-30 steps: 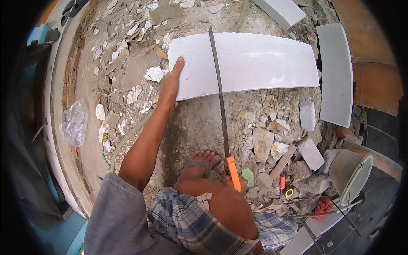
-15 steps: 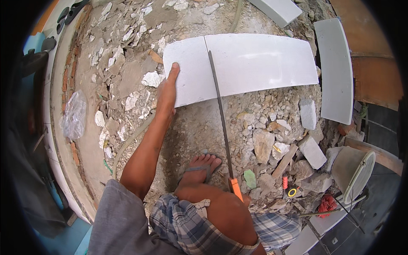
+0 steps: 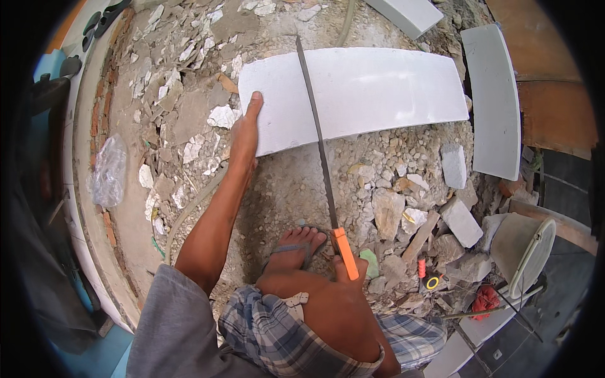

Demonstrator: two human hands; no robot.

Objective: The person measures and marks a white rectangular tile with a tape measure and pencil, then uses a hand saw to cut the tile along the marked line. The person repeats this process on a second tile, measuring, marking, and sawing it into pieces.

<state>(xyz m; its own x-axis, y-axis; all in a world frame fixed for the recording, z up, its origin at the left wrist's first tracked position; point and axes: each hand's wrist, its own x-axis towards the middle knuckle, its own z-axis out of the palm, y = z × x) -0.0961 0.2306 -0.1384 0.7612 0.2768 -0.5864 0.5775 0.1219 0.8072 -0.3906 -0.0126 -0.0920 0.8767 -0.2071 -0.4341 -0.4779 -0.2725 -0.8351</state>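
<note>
A long white lightweight block (image 3: 391,88) lies across the rubble in front of me. My left hand (image 3: 244,135) grips its left end, thumb on the top face and the other fingers hidden below the edge. Over the block's left part lies the dark blade of a handsaw (image 3: 322,154), its tip reaching past the far edge. My right hand (image 3: 348,268) is closed round the saw's orange handle, beside my bent knee; the knee hides part of that hand. The blade covers the cut line in the block.
Another white block (image 3: 495,104) lies at the right, one more (image 3: 406,16) at the far edge. Broken stones (image 3: 391,211), a tape measure (image 3: 432,281) and a tilted bucket (image 3: 523,252) are at the right. A plastic bag (image 3: 109,170) and a hose (image 3: 195,211) lie left.
The saw has slid forward, away from me; its tip now passes the block's far edge. My right hand and the orange handle have come out from behind my knee. My left hand keeps its hold.
</note>
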